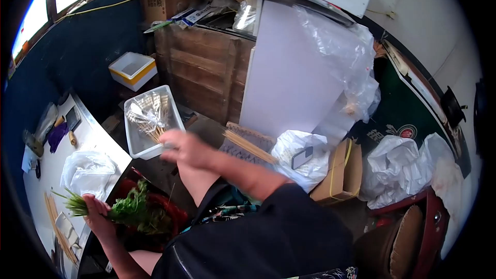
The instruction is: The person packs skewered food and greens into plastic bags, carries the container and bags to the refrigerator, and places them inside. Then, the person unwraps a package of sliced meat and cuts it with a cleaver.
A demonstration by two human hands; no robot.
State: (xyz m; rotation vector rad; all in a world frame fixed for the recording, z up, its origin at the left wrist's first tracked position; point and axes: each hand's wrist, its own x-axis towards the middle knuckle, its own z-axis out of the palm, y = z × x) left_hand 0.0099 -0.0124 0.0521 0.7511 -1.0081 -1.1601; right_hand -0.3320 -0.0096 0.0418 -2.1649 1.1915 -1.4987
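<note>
My left hand is wrapped round a bunch of leafy green herbs, stems pointing left over the white table and leaves hanging to the right. Near the right edge of a white plastic bin, my right hand is blurred by motion, and its fingers are too smeared to read. Inside the bin lie bundled wooden sticks in clear plastic. More thin sticks lie on the table below my left hand.
Another stick bundle lies beside a white bag with a phone on it. A cardboard box stands right of that. A clear plastic bag is on the table. A yellow-banded container stands behind the bin.
</note>
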